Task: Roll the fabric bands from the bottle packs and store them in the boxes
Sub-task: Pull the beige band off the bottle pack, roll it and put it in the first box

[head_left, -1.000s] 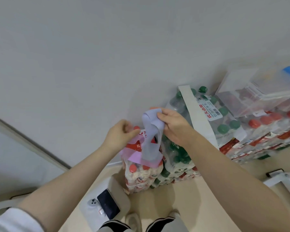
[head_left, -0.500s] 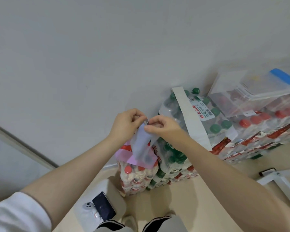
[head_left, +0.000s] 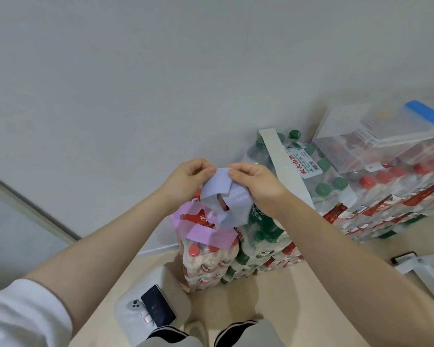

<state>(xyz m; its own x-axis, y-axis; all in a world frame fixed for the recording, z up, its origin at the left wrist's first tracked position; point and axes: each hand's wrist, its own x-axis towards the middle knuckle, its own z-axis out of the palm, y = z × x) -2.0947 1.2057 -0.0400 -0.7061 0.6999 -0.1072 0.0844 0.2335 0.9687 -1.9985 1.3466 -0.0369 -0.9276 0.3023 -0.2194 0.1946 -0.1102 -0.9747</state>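
- The wall (head_left: 161, 71) fills the space beyond my fingers, pale and plain, meeting the beige floor (head_left: 311, 284) below my wrists.
- The stacked bottle packs (head_left: 398, 204) with red caps stretch away to the right of my right hand, and a clear plastic box (head_left: 376, 144) with a blue clip sits on top of them.
- A green-capped bottle pack (head_left: 321, 179) stands just beyond my right knuckles, with a white band (head_left: 281, 166) running across its top.
- A red-capped bottle pack (head_left: 208, 261) stands right under my hands, and a pink band (head_left: 206, 234) wraps around its upper part.
- My left hand (head_left: 186, 181) is curled, its thumb and forefinger pinching the left corner of the lavender band.
- My right hand (head_left: 253, 186) mirrors it, fingertips pinching the right corner of the same top edge, knuckles up.
- The lavender band (head_left: 218, 186) hangs between my two pinches; its top edge spans from fingertip to fingertip, and the rest droops in loose folds down to the pink band.
- A white stool (head_left: 125, 311) is low on the left near my left elbow, carrying a dark phone (head_left: 158, 309) and a small white device (head_left: 134, 305) beside it.
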